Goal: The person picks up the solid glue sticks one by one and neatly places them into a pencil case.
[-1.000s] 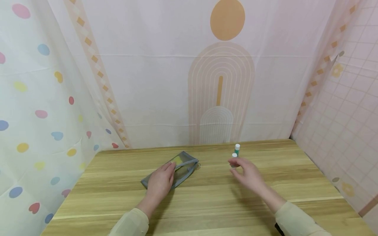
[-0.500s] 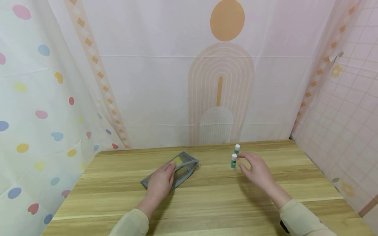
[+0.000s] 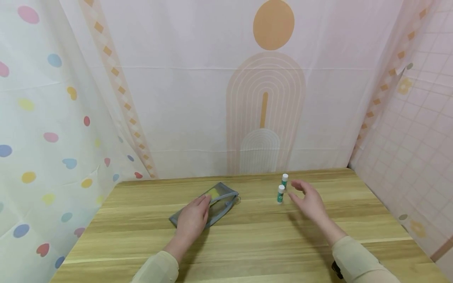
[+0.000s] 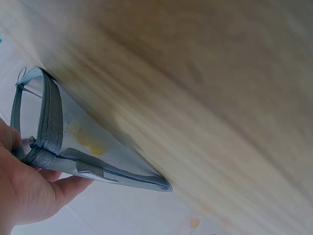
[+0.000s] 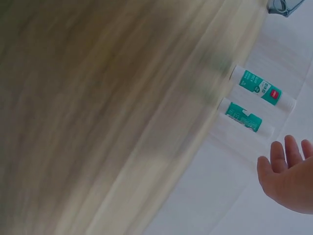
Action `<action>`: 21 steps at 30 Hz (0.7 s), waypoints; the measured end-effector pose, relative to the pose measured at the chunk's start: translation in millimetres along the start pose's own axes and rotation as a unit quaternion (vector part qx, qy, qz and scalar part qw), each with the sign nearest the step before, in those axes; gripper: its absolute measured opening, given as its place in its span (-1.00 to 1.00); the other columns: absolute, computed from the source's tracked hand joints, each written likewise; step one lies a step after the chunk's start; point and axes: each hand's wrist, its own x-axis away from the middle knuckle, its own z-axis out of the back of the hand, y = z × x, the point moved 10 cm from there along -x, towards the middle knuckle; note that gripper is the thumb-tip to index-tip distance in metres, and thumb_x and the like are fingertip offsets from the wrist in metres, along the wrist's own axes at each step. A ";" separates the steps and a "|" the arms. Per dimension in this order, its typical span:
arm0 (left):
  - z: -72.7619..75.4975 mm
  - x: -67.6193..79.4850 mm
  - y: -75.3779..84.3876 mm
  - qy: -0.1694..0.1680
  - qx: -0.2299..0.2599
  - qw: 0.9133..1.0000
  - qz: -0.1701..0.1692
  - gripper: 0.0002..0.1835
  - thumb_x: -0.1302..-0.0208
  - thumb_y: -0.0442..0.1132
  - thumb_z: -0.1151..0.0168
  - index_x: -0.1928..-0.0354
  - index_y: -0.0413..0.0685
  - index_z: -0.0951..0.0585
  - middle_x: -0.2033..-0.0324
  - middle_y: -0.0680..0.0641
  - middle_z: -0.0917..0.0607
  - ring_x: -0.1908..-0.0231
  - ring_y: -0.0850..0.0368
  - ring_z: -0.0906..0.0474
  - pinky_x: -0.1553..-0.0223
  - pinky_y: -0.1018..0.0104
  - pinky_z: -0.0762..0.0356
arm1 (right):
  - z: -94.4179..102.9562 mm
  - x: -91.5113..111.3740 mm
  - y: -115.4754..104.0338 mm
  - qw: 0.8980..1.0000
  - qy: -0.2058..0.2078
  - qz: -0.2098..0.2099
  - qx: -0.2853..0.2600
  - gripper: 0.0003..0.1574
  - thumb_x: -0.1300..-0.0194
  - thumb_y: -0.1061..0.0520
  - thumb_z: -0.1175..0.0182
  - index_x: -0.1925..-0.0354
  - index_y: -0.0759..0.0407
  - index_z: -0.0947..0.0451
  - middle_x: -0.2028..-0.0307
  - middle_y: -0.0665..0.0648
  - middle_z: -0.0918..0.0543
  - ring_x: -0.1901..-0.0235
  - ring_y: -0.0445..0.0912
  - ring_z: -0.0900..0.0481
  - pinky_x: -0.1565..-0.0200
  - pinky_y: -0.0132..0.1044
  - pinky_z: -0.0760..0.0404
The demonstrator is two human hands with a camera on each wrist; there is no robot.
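My left hand point(image 3: 192, 220) grips a grey mesh zipper pouch point(image 3: 223, 191) on the table. In the left wrist view the fingers and thumb hold the edge of its unzipped mouth, and something yellow point(image 4: 90, 142) shows through the mesh. Two glue sticks with white caps and green labels stand upright, the front glue stick point(image 3: 280, 195) nearer me and the rear glue stick point(image 3: 284, 180) just behind it. To their right, my right hand point(image 3: 309, 200) hovers apart from both, its fingers relaxed and holding nothing.
The wooden table point(image 3: 247, 247) runs back to a patterned curtain point(image 3: 191, 118). A dotted curtain point(image 3: 70, 129) hangs on the left side and a checked curtain point(image 3: 417, 157) on the right.
My right hand has let go of the front glue stick, left it standing, and drawn back to the right. The left hand and the pouch have stayed in place.
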 end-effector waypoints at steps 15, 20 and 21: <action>0.0 0.3 -0.1 0.005 -0.004 1.000 -0.001 -0.65 -0.34 -0.32 -0.26 -0.15 -0.22 -0.62 -0.03 -0.25 -0.68 -0.01 -0.21 -0.63 -0.03 -0.11 -0.61 | -11.9 -3.9 25.9 0.983 -0.038 -0.129 -0.128 -0.42 -0.44 0.24 -0.14 -0.30 0.49 -0.28 -0.19 0.47 -0.47 -0.19 0.26 -0.45 -0.26 0.03 -0.45; 0.8 0.7 0.1 0.008 -0.001 1.000 -0.002 -0.65 -0.33 -0.33 -0.27 -0.14 -0.23 -0.63 -0.03 -0.25 -0.68 -0.01 -0.22 -0.63 -0.02 -0.12 -0.61 | -16.9 -2.8 26.9 0.974 -0.049 -0.149 -0.164 -0.39 -0.47 0.21 -0.11 -0.35 0.48 -0.22 -0.24 0.46 -0.43 -0.23 0.25 -0.41 -0.28 0.00 -0.43; 1.0 0.7 0.1 0.008 0.000 1.000 -0.002 -0.65 -0.33 -0.33 -0.27 -0.14 -0.23 -0.62 -0.03 -0.25 -0.68 -0.01 -0.22 -0.63 -0.02 -0.12 -0.61 | -18.0 -2.5 27.0 0.972 -0.052 -0.153 -0.173 -0.38 -0.48 0.21 -0.11 -0.35 0.48 -0.21 -0.25 0.46 -0.42 -0.24 0.25 -0.40 -0.29 0.00 -0.42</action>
